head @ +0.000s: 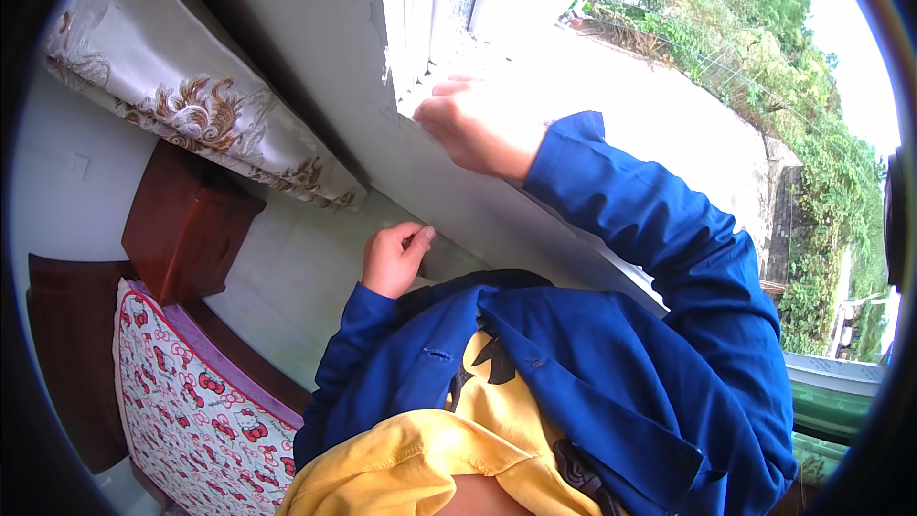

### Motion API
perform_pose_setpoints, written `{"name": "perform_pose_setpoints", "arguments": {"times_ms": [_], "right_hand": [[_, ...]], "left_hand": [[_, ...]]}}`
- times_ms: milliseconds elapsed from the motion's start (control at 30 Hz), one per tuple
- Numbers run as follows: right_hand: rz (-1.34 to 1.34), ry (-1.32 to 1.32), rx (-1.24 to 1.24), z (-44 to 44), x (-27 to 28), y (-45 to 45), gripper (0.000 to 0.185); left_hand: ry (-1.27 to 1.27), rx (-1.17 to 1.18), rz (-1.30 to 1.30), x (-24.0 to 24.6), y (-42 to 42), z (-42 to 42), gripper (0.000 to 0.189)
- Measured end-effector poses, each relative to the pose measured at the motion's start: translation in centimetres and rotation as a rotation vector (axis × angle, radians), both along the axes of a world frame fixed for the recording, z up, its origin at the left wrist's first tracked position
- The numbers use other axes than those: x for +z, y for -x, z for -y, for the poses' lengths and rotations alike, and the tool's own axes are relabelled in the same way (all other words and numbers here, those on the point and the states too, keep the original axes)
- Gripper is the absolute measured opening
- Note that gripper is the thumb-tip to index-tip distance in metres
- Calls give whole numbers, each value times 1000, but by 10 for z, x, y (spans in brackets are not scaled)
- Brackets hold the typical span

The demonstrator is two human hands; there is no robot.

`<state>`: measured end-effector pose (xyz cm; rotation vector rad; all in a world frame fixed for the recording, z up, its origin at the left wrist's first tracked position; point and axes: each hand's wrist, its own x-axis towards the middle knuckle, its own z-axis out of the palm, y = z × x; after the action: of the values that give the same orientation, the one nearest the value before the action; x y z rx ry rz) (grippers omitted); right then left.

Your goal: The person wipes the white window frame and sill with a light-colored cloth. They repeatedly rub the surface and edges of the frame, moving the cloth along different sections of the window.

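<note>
My right hand (462, 122), in a blue sleeve, is at the edge of the bright window opening, close to the lower end of the window frame (423, 7). Its fingers are bent and partly washed out by glare, so whether they hold something cannot be seen. My left hand (398, 258) hangs lower, in front of my jacket, with the fingers curled and the thumb lying against them. No object shows in it. The white window wall (344, 79) runs beside both hands.
A patterned satin curtain (208, 107) hangs at the upper left. Below it stand a reddish-brown wooden nightstand (186, 229) and a bed with a printed mattress cover (193, 401). Outside the window are a pale surface and green bushes (759, 64). Green fabric (824, 408) lies at the lower right.
</note>
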<state>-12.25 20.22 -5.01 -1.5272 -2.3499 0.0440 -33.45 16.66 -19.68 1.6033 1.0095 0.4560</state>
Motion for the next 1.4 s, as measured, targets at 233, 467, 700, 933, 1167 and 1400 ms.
{"name": "perform_pose_setpoints", "arguments": {"times_ms": [233,467,700,933,1167,1400], "right_hand": [[-93,82,-9,-32,-12,11,16],[198,245,-30,22,18,-6,14],[225,200,32,111,26,-44,29],[221,263,-117,201,36,-64,37],[147,414,-249,265,47,-90,43],[3,417,-291,313,53,-118,33]], "left_hand": [[-56,3,87,1,-4,-3,27],[-90,24,59,6,-5,3,29],[-111,-40,50,10,-16,15,28],[-147,-115,63,27,-39,27,25],[-392,-166,261,83,-60,37,9],[-488,-221,335,111,-81,41,7]]}}
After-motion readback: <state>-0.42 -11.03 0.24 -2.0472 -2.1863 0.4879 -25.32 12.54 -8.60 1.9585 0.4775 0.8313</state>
